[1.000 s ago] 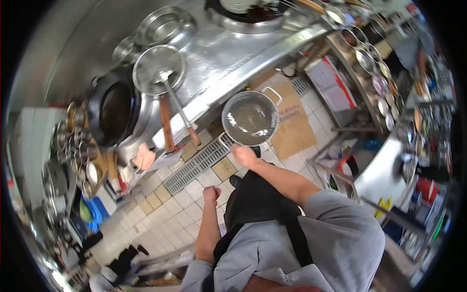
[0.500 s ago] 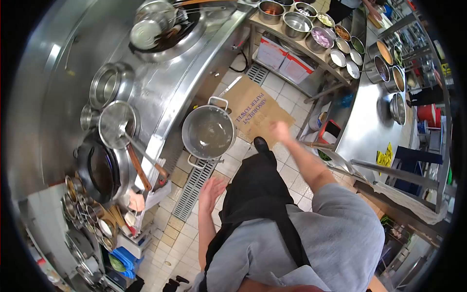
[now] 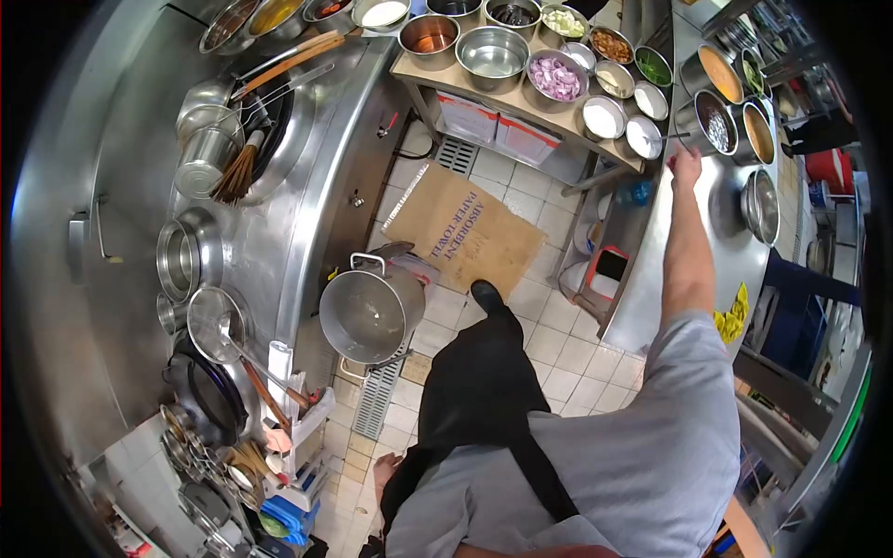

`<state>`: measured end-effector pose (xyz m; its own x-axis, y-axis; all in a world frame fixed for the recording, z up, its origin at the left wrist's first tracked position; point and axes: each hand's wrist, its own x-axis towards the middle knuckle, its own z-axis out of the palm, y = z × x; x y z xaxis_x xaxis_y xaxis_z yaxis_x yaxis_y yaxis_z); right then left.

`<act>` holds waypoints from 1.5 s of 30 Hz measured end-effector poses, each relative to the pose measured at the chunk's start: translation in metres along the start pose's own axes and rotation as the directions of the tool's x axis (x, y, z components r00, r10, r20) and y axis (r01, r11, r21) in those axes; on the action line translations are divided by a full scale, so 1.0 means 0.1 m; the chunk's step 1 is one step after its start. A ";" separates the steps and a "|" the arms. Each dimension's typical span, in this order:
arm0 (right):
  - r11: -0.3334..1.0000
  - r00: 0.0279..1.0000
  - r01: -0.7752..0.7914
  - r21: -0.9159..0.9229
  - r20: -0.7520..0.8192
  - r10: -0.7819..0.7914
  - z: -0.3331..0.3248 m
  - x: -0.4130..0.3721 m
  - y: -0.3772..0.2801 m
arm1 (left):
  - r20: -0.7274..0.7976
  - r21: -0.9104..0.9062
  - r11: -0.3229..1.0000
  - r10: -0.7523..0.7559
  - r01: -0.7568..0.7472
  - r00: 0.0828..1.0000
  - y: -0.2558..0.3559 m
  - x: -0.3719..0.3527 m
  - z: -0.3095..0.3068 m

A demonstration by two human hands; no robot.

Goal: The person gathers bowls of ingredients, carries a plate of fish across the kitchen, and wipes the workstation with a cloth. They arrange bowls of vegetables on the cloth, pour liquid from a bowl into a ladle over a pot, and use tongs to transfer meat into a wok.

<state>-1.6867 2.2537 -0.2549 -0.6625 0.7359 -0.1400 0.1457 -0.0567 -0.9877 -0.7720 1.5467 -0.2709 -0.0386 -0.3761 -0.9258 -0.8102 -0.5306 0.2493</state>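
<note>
My right hand [image 3: 686,166] is stretched out to the right-hand steel counter. Its fingers are at the thin handle of a utensil beside a pot with dark contents [image 3: 716,127]; whether they grip it is too small to tell. My left hand [image 3: 384,470] hangs low beside my black apron, partly hidden, and its fingers are hard to make out. A large two-handled pot [image 3: 365,316] holding cloudy liquid stands to the left of my legs. Bowls of white contents [image 3: 644,137] and chopped purple onion [image 3: 555,78] are left of my right hand.
Flattened cardboard [image 3: 465,223] lies on the tiled floor by my shoe [image 3: 486,297]. A floor drain [image 3: 379,400] runs beside the stove counter [image 3: 316,205]. A strainer [image 3: 218,325] rests on it. Yellow cloth [image 3: 732,316] lies on the right counter. Another person's dark clothing shows at far right.
My right hand has moved from above the cardboard to the right counter's pots. My left hand has dropped back beside the apron. The view has shifted, bringing more bowls into sight at the top.
</note>
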 end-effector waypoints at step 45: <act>0.982 -0.872 0.176 0.066 0.473 0.124 -1.03 -11.92 -0.65 | -0.178 -0.861 0.509 -0.337 0.020 0.924 -4.75 0.08 1.50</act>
<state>-0.8305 1.4499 -0.0168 0.2482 -0.9681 -0.0335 -0.0220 0.0289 -0.9993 -0.4757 1.9096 -0.4391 0.3417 -0.3037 -0.8894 0.0905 -0.9313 0.3528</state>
